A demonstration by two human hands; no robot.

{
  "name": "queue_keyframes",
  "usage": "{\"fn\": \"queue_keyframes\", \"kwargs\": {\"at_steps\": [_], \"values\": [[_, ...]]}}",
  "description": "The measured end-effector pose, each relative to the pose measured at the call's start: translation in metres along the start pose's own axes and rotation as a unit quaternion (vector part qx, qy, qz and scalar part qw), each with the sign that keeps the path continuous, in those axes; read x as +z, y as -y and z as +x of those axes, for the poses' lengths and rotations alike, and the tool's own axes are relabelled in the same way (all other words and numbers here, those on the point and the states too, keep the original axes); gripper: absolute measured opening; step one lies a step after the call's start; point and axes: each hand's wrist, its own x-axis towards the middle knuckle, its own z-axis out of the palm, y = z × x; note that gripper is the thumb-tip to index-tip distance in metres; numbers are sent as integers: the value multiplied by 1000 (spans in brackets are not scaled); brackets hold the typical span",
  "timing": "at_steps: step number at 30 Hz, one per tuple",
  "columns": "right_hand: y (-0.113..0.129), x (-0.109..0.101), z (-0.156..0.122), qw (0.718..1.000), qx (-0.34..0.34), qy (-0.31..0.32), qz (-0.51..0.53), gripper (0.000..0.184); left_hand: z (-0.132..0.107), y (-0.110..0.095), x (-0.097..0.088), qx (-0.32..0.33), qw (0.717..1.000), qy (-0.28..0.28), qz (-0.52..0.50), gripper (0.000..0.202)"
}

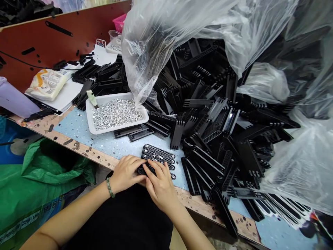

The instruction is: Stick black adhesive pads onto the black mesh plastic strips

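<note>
Left hand point(126, 172) and right hand point(160, 184) meet at the bench's near edge, fingers curled in a narrow grip on a black perforated strip point(142, 170), most of it hidden under them. The right fingers point(156, 169) press on top of the strip; the left hand comes in from the side. A green beaded bracelet point(110, 187) circles the left wrist.

Just beyond the fingertips, a row of matching mesh-patterned strips point(158, 156) lies flat, side by side, on a pale blue speckled mat point(83, 137). Farther right rises a large heap of black finned parts point(208, 111), spilling from a clear plastic bag point(158, 41). Left of the heap sits a white tray point(122, 126) full of silver rhinestones point(116, 114), a green-handled scoop point(91, 98) resting at its far-left corner.

Toward the far-left corner of the bench: white paper sheets point(70, 91), a printed food packet point(46, 84), a lilac bottle point(13, 99), a clear cup point(114, 36) and a pink basket point(119, 22). A red-brown board point(52, 34) stands behind them. Below the near edge hangs a green sack point(49, 184); its printed lettering is too small and angled to read, as is the packet's.
</note>
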Motion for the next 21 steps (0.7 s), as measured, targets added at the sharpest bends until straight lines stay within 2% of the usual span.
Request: {"fn": "queue_keyframes", "kwargs": {"at_steps": [4, 7, 11, 13, 16, 21], "values": [[-1, 0, -3, 1000, 3, -16, -1, 36, -2, 0, 0, 8, 1000, -8, -1, 49], [-14, -4, -6, 996, 36, -74, 16, 34, -4, -2, -4, 20, 999, -39, -17, 52], [-35, -6, -5, 988, 74, -132, 39, 23, 5, -11, -11, 54, 993, -101, -17, 29], [-39, -3, -1, 989, 58, -134, 29, 20, 18, -16, -11, 88, 991, -96, 21, 23], [-37, 2, 8, 990, 42, -132, -16, 18, 38, -22, -7, 120, 987, -53, 97, 18], [-33, 3, 24, 990, 50, -115, -67, 18, 56, -27, -3, 105, 982, -25, 154, 18]]}}
